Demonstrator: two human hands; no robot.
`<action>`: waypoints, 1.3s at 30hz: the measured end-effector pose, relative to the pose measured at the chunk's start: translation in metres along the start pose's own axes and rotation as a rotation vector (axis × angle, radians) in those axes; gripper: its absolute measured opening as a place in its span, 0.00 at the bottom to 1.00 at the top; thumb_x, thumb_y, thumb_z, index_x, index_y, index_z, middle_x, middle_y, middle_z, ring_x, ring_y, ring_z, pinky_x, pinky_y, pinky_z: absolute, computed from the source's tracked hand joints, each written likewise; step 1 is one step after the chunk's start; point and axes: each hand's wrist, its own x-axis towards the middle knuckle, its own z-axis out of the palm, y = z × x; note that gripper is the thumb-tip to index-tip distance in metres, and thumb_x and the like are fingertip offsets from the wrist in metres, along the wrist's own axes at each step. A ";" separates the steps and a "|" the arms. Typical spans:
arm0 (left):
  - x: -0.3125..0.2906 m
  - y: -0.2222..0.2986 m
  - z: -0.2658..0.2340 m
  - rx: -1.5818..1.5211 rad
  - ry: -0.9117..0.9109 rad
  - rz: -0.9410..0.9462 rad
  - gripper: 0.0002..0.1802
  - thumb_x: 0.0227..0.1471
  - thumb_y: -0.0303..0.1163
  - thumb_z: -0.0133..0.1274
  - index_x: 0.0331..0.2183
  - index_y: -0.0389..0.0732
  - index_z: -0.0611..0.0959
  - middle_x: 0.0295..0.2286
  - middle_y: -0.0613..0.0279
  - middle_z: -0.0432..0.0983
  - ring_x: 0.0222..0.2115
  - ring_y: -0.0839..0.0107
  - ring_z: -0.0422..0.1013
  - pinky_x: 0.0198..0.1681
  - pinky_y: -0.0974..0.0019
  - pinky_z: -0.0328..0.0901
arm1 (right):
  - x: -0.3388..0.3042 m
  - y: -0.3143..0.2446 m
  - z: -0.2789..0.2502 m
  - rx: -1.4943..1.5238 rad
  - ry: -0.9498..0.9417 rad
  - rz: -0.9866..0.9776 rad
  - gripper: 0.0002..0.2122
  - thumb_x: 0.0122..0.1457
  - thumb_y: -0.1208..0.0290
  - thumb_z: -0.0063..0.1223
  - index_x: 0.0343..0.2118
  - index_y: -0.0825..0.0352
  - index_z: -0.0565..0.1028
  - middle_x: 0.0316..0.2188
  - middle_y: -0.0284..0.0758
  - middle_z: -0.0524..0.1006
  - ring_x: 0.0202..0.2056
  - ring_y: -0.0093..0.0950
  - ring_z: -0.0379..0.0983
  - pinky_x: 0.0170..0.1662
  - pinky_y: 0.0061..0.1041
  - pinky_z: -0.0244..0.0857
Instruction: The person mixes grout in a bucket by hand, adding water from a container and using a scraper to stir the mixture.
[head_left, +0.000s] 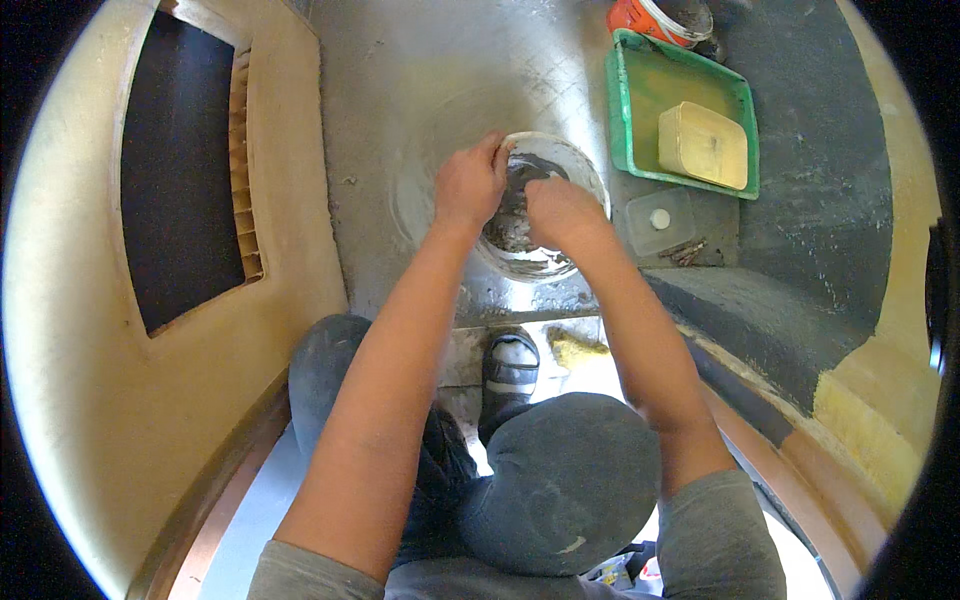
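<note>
A white round bucket (596,172) stands on the grey floor in front of me, smeared inside with a wet dark-grey mix (510,218). My left hand (470,184) grips its left rim, with fingers closed over the edge. Over the bucket's right half, my right hand (562,212) is closed in a fist, knuckles up, close to the mix. What that fist holds, if anything, is hidden beneath it.
To the right lies a green tray (622,112) with a cream tub (702,148) in it. An orange bucket (640,18) stands behind. Nearer are a clear plastic container (648,228) and a yellow rag-like piece (577,348). A wall with a dark opening (185,170) bounds the left.
</note>
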 end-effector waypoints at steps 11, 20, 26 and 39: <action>0.005 0.011 0.006 -0.054 0.023 0.005 0.20 0.62 0.47 0.47 0.45 0.45 0.84 0.33 0.42 0.80 0.35 0.40 0.76 0.40 0.44 0.70 | 0.018 0.013 0.039 -0.186 0.016 -0.074 0.10 0.52 0.73 0.53 0.34 0.67 0.83 0.35 0.47 0.82 0.39 0.43 0.81 0.41 0.41 0.76; 0.005 0.003 0.002 -0.005 0.024 0.017 0.19 0.63 0.47 0.47 0.44 0.46 0.84 0.33 0.43 0.81 0.35 0.40 0.76 0.40 0.44 0.71 | 0.006 0.024 0.046 -0.087 0.002 0.091 0.10 0.50 0.74 0.55 0.34 0.67 0.83 0.35 0.48 0.82 0.39 0.44 0.81 0.41 0.42 0.76; 0.002 0.011 0.004 -0.012 -0.016 0.016 0.19 0.62 0.46 0.47 0.45 0.46 0.83 0.33 0.43 0.81 0.35 0.41 0.76 0.40 0.44 0.70 | 0.021 0.016 0.056 -0.173 -0.013 -0.085 0.10 0.50 0.72 0.55 0.34 0.68 0.82 0.34 0.49 0.82 0.38 0.45 0.81 0.40 0.42 0.76; 0.002 0.005 0.006 0.052 0.000 -0.025 0.20 0.62 0.48 0.47 0.45 0.47 0.83 0.33 0.43 0.81 0.35 0.41 0.77 0.39 0.44 0.71 | -0.016 0.026 0.081 -0.097 0.034 0.041 0.11 0.57 0.69 0.50 0.37 0.68 0.81 0.38 0.46 0.81 0.44 0.46 0.79 0.51 0.55 0.65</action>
